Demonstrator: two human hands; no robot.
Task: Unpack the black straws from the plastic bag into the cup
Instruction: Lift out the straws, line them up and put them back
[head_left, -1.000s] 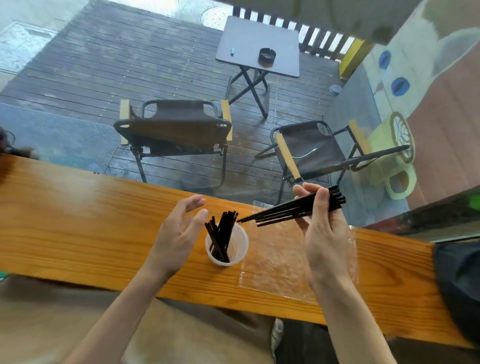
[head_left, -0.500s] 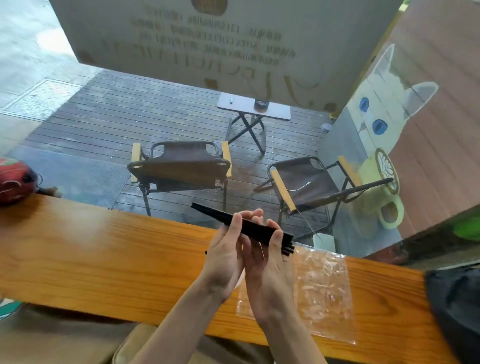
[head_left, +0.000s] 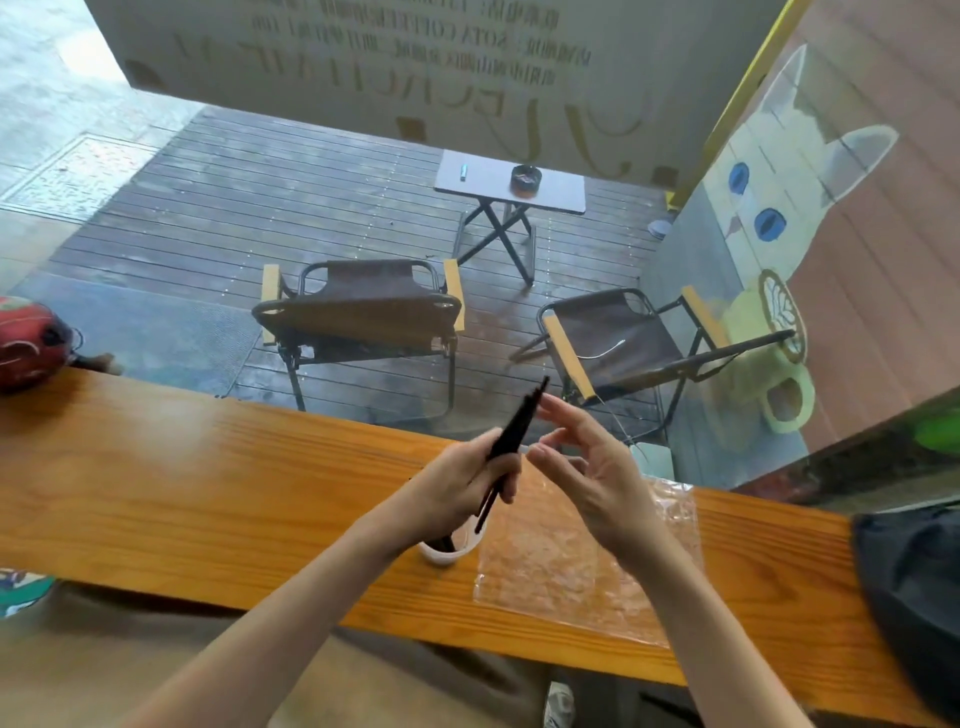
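Observation:
My left hand (head_left: 462, 486) is shut on a bundle of black straws (head_left: 519, 423) that stands tilted, lower ends pointing down toward the cup. The white cup (head_left: 457, 552) sits on the wooden counter (head_left: 208, 493) right under that hand; a few dark straws show inside it and much of it is hidden by my wrist. My right hand (head_left: 592, 467) hovers just right of the bundle, fingers spread, holding nothing; its fingertips are near the straws' upper end. The clear plastic bag (head_left: 566, 571) lies flat on the counter under my right hand.
A red round object (head_left: 28, 340) sits at the counter's far left end. A black bag (head_left: 914, 597) lies at the right end. Beyond the glass are two folding chairs (head_left: 363, 312) and a small table (head_left: 511, 182) on a wooden deck.
The straw bundle passed from my right hand to my left and swung from lying flat to tilted upright over the cup. My right hand let go and opened.

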